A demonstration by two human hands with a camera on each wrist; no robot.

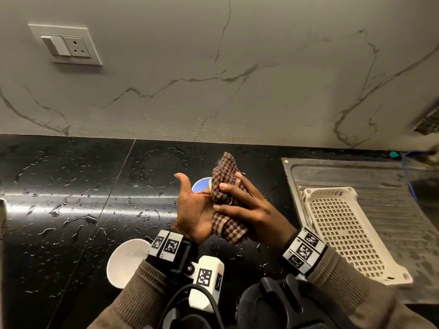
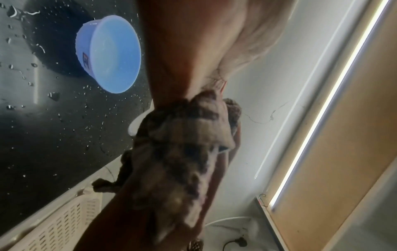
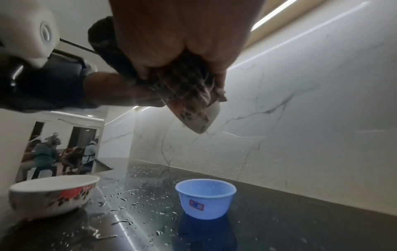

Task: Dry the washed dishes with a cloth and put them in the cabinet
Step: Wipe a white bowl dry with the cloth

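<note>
Both hands meet above the wet black counter [image 1: 71, 186]. My right hand [image 1: 240, 205] grips a brown checked cloth [image 1: 224, 176] and presses it against a white flower-patterned dish [image 3: 200, 118]. Only the dish's edge shows below the cloth; in the left wrist view it is a white rim [image 2: 134, 126]. My left hand [image 1: 193, 205] cups the wrapped dish from the left with the thumb standing free, its fingers hidden behind the cloth. A small blue bowl [image 1: 202, 184] stands upright on the counter just beyond the hands. A white bowl with red flowers [image 1: 126, 262] sits near my left wrist.
A cream perforated plastic basket [image 1: 344, 231] lies on the steel sink drainboard [image 1: 380, 176] at the right. The marble-look wall [image 1: 213, 79] carries a switch and socket plate [image 1: 66, 45]. Water drops cover the counter. People sit in a room [image 3: 58, 156] far off to the left.
</note>
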